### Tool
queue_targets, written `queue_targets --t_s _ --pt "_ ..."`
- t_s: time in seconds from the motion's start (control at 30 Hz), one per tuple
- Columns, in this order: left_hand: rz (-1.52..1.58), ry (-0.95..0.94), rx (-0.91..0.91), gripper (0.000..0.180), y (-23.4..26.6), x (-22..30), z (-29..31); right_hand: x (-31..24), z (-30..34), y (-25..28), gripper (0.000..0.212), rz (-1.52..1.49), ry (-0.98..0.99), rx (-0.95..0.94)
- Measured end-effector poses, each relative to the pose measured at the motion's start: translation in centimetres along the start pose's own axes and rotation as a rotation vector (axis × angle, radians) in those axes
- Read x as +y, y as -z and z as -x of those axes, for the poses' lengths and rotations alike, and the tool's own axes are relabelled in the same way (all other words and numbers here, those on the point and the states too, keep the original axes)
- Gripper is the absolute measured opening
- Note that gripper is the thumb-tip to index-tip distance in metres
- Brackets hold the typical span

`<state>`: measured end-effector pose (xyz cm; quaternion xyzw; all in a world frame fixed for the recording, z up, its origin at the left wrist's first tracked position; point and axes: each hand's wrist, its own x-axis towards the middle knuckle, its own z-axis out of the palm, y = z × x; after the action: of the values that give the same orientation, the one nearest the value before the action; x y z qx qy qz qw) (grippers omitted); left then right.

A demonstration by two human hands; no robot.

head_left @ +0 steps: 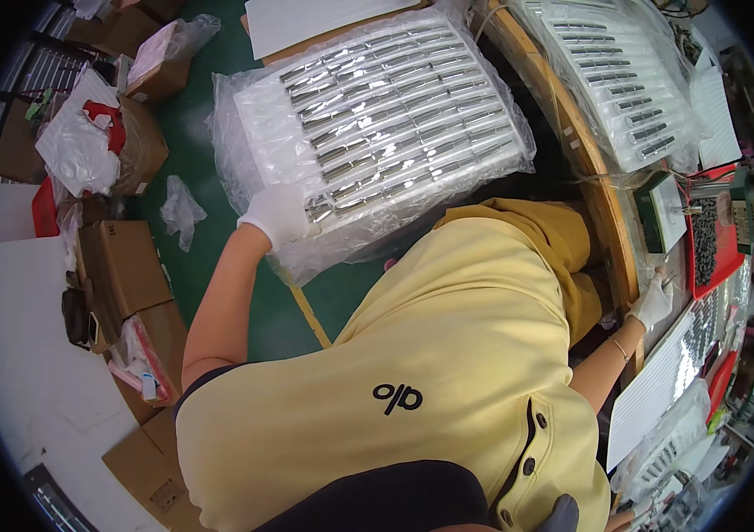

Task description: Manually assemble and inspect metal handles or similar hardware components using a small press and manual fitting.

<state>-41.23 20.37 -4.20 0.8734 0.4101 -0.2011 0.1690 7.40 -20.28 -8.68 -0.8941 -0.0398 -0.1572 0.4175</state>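
Observation:
My left hand (pixel 278 215), in a white glove, is at the near left corner of a white foam tray (pixel 263 124) wrapped in clear plastic. Long shiny metal rods (pixel 404 102) lie in rows on that tray. Its fingers are bent in by the end of the nearest row; what they hold is hidden. Over on the right, my right hand (pixel 652 304), also gloved in white, is at the workbench edge. The fingers are drawn together, and anything between them is too small to name. Close to it are a green-and-white box (pixel 661 213) and a white ribbed sheet (pixel 652 399).
A wooden bench edge (pixel 603 191) runs along my right side. On the bench lie a second tray of rods (pixel 612 84) and a red tray (pixel 726 266) of small dark parts. Cardboard boxes (pixel 133 262) line the left, and a loose plastic bag (pixel 182 211) lies on the green floor.

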Motion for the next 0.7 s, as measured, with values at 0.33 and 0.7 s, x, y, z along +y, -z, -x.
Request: queue_targets --t_s 0.33,0.7 --pt "-0.101 -0.101 0.073 0.052 0.1 -0.4 0.0 -0.6 0.6 -0.4 0.028 0.112 0.101 0.034" --pt "-0.030 -0.006 0.136 0.064 1.2 -0.2 -0.2 -0.8 0.7 -0.4 0.026 0.051 0.059 -0.001"
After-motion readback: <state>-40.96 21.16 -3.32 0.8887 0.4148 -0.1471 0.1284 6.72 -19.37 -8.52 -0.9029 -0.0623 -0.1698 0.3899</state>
